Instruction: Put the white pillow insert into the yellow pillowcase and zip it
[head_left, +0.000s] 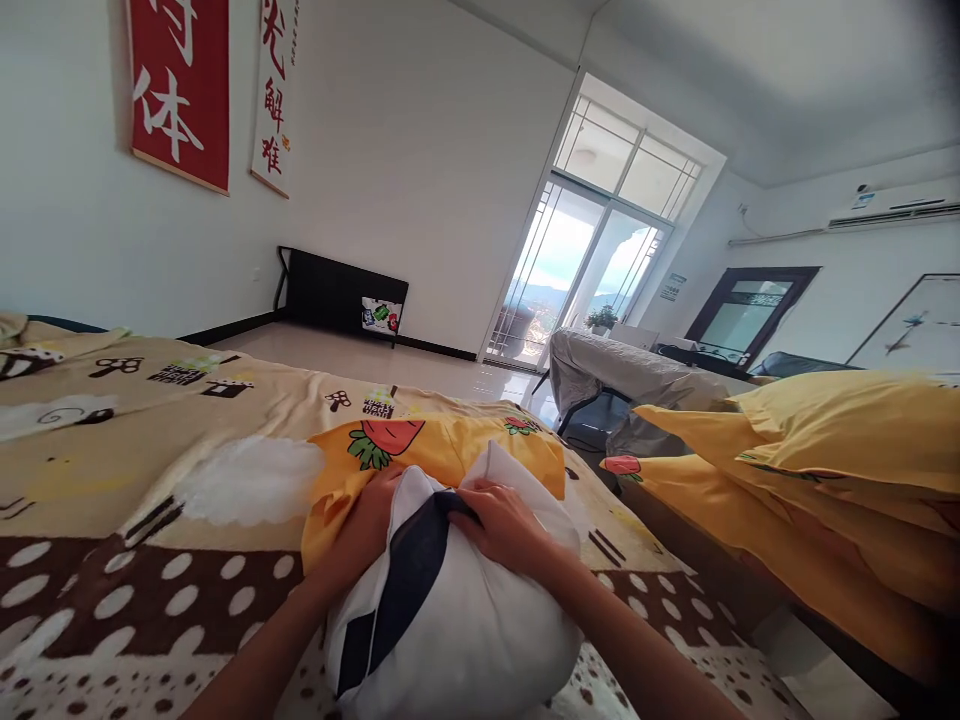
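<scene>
A plump white pillow point(480, 620) with a dark navy band along its left side stands in front of me on the bed. My right hand point(499, 515) is closed on its upper edge, where the fabric bunches and folds. On the left edge, my left hand point(375, 510) grips the pillow from behind, with its fingertips hidden by the white cloth. Just beyond the pillow, an orange pillowcase point(442, 440) printed with strawberries lies spread out, and its left part touches my left hand and wrist.
A patterned blanket point(240, 400) covers the bed. At right, several yellow-orange pillows or cushions point(825, 450) are stacked. Farther back stand a plastic-covered table point(622, 365), a black folding frame point(330, 295) against the wall, and glass doors point(585, 260).
</scene>
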